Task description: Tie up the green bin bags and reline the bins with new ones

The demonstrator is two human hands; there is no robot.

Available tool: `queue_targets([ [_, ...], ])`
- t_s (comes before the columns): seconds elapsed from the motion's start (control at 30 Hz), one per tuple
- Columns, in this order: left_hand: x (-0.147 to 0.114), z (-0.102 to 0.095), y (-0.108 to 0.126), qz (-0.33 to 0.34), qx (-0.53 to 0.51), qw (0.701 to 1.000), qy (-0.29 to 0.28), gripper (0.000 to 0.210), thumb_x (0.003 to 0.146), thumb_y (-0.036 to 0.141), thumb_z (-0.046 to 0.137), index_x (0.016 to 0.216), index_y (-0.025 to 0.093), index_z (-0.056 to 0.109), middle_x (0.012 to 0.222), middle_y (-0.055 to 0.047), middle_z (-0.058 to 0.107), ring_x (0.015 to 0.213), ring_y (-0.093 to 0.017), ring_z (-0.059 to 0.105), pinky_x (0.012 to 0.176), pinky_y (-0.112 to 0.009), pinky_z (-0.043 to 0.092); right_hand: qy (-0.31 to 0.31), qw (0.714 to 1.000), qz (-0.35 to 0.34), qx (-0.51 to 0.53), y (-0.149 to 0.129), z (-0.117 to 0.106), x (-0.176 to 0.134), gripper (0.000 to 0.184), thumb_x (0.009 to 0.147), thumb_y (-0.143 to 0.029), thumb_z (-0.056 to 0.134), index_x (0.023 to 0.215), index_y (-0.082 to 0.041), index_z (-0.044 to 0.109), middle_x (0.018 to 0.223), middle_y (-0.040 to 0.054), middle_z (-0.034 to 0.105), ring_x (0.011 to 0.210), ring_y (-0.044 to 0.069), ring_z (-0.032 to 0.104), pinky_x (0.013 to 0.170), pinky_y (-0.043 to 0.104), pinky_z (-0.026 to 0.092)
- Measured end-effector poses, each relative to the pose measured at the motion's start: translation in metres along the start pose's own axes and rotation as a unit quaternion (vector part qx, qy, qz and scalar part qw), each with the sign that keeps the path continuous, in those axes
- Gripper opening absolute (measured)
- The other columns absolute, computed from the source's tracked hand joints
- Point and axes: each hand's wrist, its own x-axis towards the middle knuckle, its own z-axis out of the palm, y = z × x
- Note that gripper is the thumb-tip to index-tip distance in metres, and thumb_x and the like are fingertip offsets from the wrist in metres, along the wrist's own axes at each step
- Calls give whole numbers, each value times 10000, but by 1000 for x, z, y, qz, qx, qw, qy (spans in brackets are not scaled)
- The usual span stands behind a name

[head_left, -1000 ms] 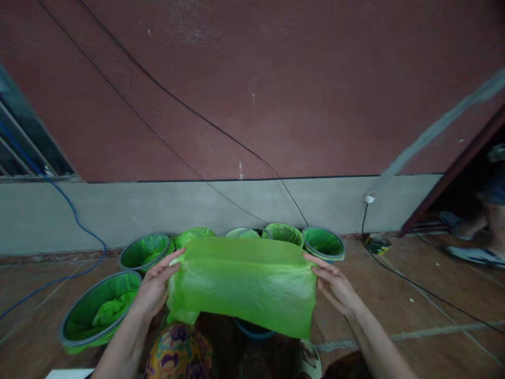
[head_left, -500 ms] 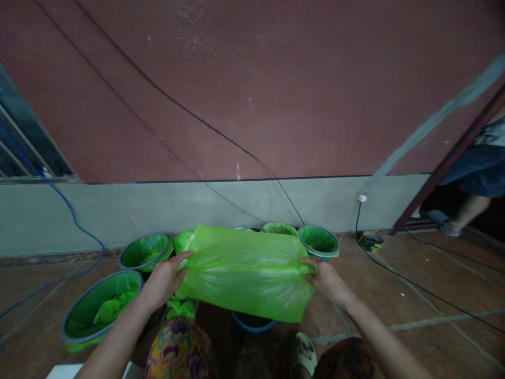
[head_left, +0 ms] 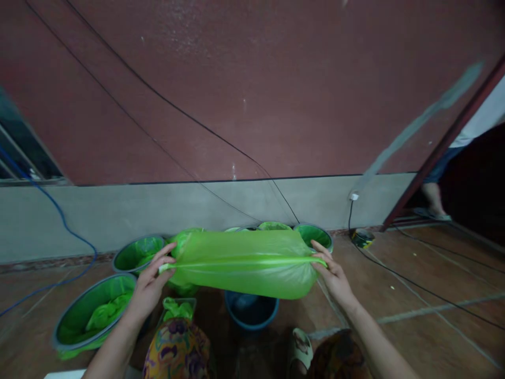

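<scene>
A green plastic bag [head_left: 244, 268] is stretched flat between my two hands, with a fold running along its middle. My left hand [head_left: 152, 273] grips its left edge between thumb and fingers. At the opposite edge my right hand [head_left: 329, 266] pinches the gathered plastic. Below the bag, partly covered by it, a blue basin [head_left: 252, 322] stands on the floor between my knees. Beside my left knee is a small clear container [head_left: 185, 308] with crumpled green plastic in it.
Green-lined bins [head_left: 94, 316] stand at left, and another lined bin [head_left: 313, 234] is by the wall. A black cable [head_left: 414, 287] crosses the tiled floor near a small tin [head_left: 363, 238]. A blue hose [head_left: 79, 234] hangs at left. A person's leg [head_left: 434, 199] shows in the doorway.
The bag has been folded narrower and pulled taut, showing more of the basin below. My hands have moved slightly apart. The person in the doorway has shifted.
</scene>
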Motion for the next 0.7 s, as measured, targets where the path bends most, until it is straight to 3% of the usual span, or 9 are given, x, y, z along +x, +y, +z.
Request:
queue_targets([
  [0.1, -4, 8, 13, -32, -133, 989, 49, 196, 747, 362, 676, 855, 212, 611, 1270, -61, 635, 1244, -286, 518, 1081, -383, 359, 36, 998, -2, 53, -12, 8, -5, 253, 790, -458, 661, 816, -211, 708, 1417, 80, 515, 1284, 285, 450, 1089, 412, 325],
  [0.17, -4, 12, 18, -48, -153, 984, 73, 247, 759, 394, 665, 904, 215, 573, 1101, -52, 687, 1080, -258, 601, 960, -349, 446, 53, 995, 20, 87, -19, 16, -7, 281, 814, -480, 628, 890, -217, 693, 1259, 83, 622, 1145, 257, 541, 990, 370, 409],
  [0.23, -4, 16, 20, -45, -80, 990, 103, 261, 787, 425, 628, 925, 217, 552, 877, -18, 662, 860, -205, 613, 791, -285, 474, 92, 991, 47, 88, -24, 25, -6, 305, 842, -501, 582, 916, -215, 659, 1018, 60, 677, 935, 212, 587, 841, 315, 456],
  [0.3, -4, 21, 22, -25, 59, 987, 149, 248, 820, 434, 572, 927, 212, 548, 752, 6, 577, 724, -174, 554, 681, -255, 435, 145, 988, 48, 36, -27, 33, -5, 336, 861, -527, 534, 862, -202, 621, 822, 24, 631, 778, 177, 551, 720, 274, 436],
  [0.43, -5, 31, 23, 2, 284, 932, 225, 198, 867, 366, 478, 960, 198, 528, 731, -5, 533, 679, -181, 525, 649, -274, 393, 193, 974, -22, -116, -30, 45, -2, 386, 890, -541, 450, 716, -200, 503, 664, -24, 488, 662, 142, 468, 645, 254, 376],
  [0.5, -6, 32, 21, 0, 330, 918, 220, 196, 867, 329, 467, 993, 189, 522, 719, -3, 534, 634, -176, 522, 628, -278, 387, 184, 968, -42, -163, -30, 45, -2, 396, 893, -543, 429, 690, -205, 468, 631, -35, 461, 626, 133, 447, 630, 255, 366],
  [0.57, -5, 31, 17, -3, 338, 923, 184, 199, 860, 318, 473, 998, 186, 528, 699, 5, 542, 598, -164, 519, 618, -273, 393, 163, 967, -45, -190, -27, 42, 0, 411, 891, -555, 419, 695, -200, 485, 626, -31, 482, 612, 132, 451, 628, 260, 372],
  [0.7, -3, 29, 5, -37, 215, 973, 80, 230, 829, 412, 537, 877, 189, 565, 699, 4, 592, 642, -155, 560, 651, -260, 447, 98, 985, 6, -140, -16, 36, 4, 490, 837, -643, 464, 705, -184, 574, 636, 10, 579, 637, 165, 526, 635, 280, 428],
])
